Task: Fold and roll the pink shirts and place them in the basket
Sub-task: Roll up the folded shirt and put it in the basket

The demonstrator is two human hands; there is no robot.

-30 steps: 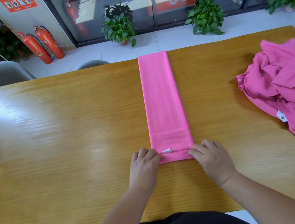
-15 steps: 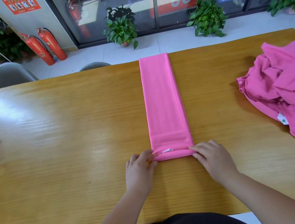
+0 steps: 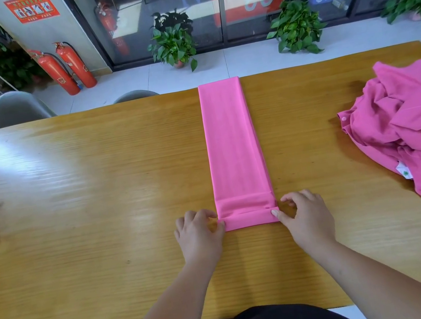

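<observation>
Rolled farther, one folded shirt (image 3: 234, 149) is pinched at its roll ends by curled left hand (image 3: 198, 234) and right hand (image 3: 307, 215); one crumpled pile (image 3: 417, 128) nearby.

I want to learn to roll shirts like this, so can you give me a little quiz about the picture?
1. True or false: the folded shirt lies flat along its whole length on the table.
2. Where is the pile of loose pink shirts? A) on the table's left side B) on the table's right side C) on the floor
3. How many hands grip the rolled end?

Key
1. False: its near end is rolled up.
2. B.
3. Two: the left hand pinches one end of the roll and the right hand pinches the other.
</observation>
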